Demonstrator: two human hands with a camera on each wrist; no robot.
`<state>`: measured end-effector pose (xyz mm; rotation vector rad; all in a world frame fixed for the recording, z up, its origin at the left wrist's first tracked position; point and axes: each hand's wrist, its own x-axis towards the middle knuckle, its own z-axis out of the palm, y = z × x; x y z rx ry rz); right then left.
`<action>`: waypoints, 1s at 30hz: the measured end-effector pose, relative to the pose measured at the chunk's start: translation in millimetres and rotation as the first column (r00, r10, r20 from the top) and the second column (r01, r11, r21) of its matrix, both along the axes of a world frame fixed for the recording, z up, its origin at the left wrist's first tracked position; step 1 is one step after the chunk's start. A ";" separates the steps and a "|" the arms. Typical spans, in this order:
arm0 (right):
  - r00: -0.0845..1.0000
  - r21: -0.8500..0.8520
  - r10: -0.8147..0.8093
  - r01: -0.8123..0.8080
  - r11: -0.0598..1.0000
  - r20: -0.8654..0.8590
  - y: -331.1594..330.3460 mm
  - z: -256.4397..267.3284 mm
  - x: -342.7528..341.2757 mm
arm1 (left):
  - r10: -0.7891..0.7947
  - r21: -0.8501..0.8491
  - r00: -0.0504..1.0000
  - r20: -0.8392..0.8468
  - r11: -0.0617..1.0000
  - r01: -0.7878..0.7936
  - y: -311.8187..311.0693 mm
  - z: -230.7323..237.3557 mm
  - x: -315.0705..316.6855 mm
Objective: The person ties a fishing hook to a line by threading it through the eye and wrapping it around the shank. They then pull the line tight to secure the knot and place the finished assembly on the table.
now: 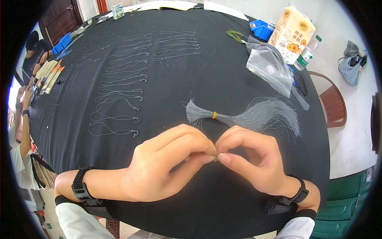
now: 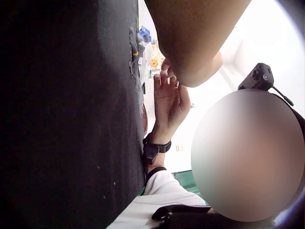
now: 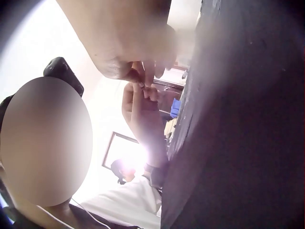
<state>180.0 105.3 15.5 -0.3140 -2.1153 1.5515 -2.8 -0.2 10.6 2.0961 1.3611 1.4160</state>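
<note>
Both hands in close, right over the near side of the black-covered tabletop (image 1: 167, 91)! The left hand (image 1: 169, 159) pinches, thumb against fingers; the right hand (image 1: 254, 159) mirrors it, and the two meet tip to tip. Between them there's a tiny piece (image 1: 216, 160), mostly hidden by the fingertips and too small to identify.

Just beyond the knuckles lies a bundle of grey strands (image 1: 262, 115), cinched by a yellow tie (image 1: 214, 115), its long tail fanning to the right. Over on the left, looped grey lines (image 1: 123, 91) run away in a column, with a second, shorter set beside its far end.

Now the lettering! Far right stands a tissue pack (image 1: 292, 32), its big characters reading 纯柔亲肤 above cartoon faces. Next to it, a bottle (image 1: 308, 53) with a green cap and green label, that print too small to make out. The white-and-green box (image 1: 117, 11) at the far edge? Printed, but unreadable from here. A clear plastic bag (image 1: 270, 65) lies near the tissues.
</note>
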 end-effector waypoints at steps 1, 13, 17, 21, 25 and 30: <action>1.000 -0.066 0.005 -0.006 0.998 -0.005 0.2 -0.3 0.6 | 0.011 -0.080 0.999 0.052 0.997 -0.007 -2.5 3.0 1.7; 0.985 -0.440 0.135 -0.169 0.882 -0.107 6.6 4.6 1.8 | 0.028 -0.466 0.884 0.467 0.857 0.218 -0.1 -5.3 1.8; 0.995 -0.245 0.098 -0.101 0.964 -0.023 9.4 5.6 1.5 | 0.049 -0.129 0.995 0.091 0.991 -0.037 3.5 -2.4 -2.7; 0.999 0.034 0.017 -0.018 0.999 0.032 7.9 0.6 0.0 | 0.028 0.105 0.990 -0.138 0.994 -0.013 4.7 5.5 0.0; 1.000 0.192 -0.003 -0.001 0.981 0.024 5.7 1.5 -2.4 | 0.049 0.217 0.985 -0.165 0.976 -0.012 7.0 -8.4 1.5; 0.999 0.254 -0.013 0.002 0.967 0.039 5.6 2.8 -3.1 | 0.021 0.217 0.982 -0.189 0.976 0.021 6.4 -10.8 -0.4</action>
